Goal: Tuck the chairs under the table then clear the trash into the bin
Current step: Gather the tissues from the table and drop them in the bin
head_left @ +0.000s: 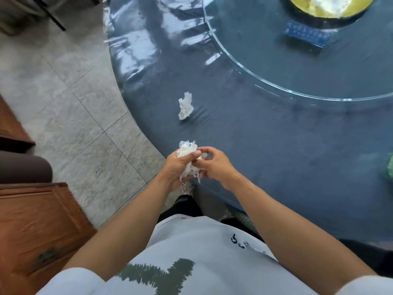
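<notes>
A bunch of crumpled white tissue (187, 150) is clasped between both hands over the near edge of the round table (276, 150). My left hand (178, 167) wraps around it from the left. My right hand (214, 165) pinches it from the right with fingers curled. Another crumpled white tissue (185, 105) lies loose on the dark blue tablecloth, a short way beyond my hands. No bin is in view.
A glass turntable (244, 67) covers the table's middle, carrying a blue packet (306, 36) and a yellow-green dish (327, 7). Something green (390, 169) shows at the right edge. Wooden furniture (36, 226) stands at the left on the tiled floor (80, 107). Dark chair legs (53, 15) stand top left.
</notes>
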### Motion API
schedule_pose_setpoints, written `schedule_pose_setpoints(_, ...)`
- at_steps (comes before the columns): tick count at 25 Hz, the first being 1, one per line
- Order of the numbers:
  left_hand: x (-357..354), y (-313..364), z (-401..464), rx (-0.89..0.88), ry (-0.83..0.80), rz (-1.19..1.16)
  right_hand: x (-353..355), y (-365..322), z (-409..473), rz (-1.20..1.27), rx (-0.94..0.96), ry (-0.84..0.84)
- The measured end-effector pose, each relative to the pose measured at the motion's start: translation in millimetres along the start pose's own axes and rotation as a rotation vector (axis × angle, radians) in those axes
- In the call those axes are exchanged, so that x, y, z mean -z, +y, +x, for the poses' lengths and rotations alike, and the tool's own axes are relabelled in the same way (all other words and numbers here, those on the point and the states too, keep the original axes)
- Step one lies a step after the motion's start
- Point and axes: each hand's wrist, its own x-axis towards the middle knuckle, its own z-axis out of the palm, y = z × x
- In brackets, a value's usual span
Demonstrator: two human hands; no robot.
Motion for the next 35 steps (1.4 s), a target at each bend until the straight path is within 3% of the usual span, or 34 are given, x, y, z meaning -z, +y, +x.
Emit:
schedule_pose_setpoints(2, 24.7, 12.1, 11.5, -0.033, 0.081, -0.039, -10.5, -14.9, 14.8, -0.015, -0.062, -0.001)
schedule_pose_setpoints(4, 50.9, 27.4, 30.4, -0.071, 0.189, -0.036, -21.0, -30.4, 39.5, -0.070, -0.066, 0.110)
schedule_pose_setpoints(8, 100.0, 66.6, 61.2, -0.170, 0.297, 0.112, -39.4, -61.1, 104.0, -0.630, 0.207, 0.616)
schedule_pose_setpoints(10, 118.8, 86.2, 70.6, -0.195, 0.273, 0.158, -54.7, -74.7, 132.3, -0.829, 0.265, 0.626)
schedule_pose_setpoints(14, 134.6, 103.8, 84.6, -0.163, 0.230, 0.175, -70.2, -72.7, 161.2, -1.011, 0.154, 0.597)
schedule_pose_setpoints(20, 119.7, 99.8, 86.9, -0.206, 0.148, 0.262, -70.5, -52.5, 138.8, -0.687, 0.169, 0.682)
schedule_pose_setpoints(24, 86.8, 87.9, 85.5, -0.216, 0.085, 0.350, -67.7, -47.7, 90.2, -0.279, 0.142, 0.716)
schedule_pose_setpoints(31, -11.1, 41.1, 49.9, -0.125, -0.240, 0.441, -36.7, 0.5, -3.5, 0.134, 0.169, 0.642)
schedule_pose_setpoints(35, -75.0, -11.0, 6.7, -0.085, -0.347, 0.534, 12.3, 46.5, -78.5, 0.393, 0.195, 0.645)
